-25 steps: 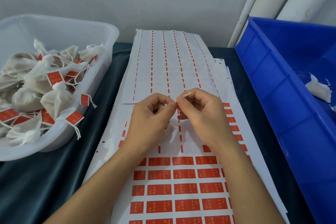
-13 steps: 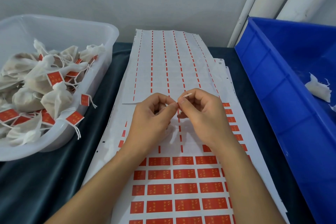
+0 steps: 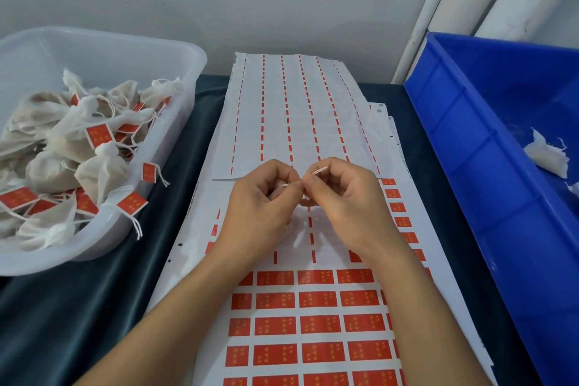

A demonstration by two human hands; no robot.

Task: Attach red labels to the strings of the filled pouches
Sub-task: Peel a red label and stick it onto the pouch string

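My left hand (image 3: 260, 207) and my right hand (image 3: 341, 197) meet fingertip to fingertip above the label sheet (image 3: 313, 323), which carries rows of red labels. Both pinch a thin white string (image 3: 320, 170) whose end sticks up from my right fingers. A white pouch (image 3: 289, 226) shows partly below my left hand, mostly hidden. Whether a label sits between the fingers cannot be seen.
A clear tub (image 3: 175, 122) on the left holds several filled pouches with red labels on their strings. A blue bin (image 3: 470, 166) on the right holds a white pouch (image 3: 546, 157). A used label sheet (image 3: 291, 116) lies further back on the dark cloth (image 3: 78, 323).
Both hands stay in the same spot pinching the string; only the fingertips shift slightly.
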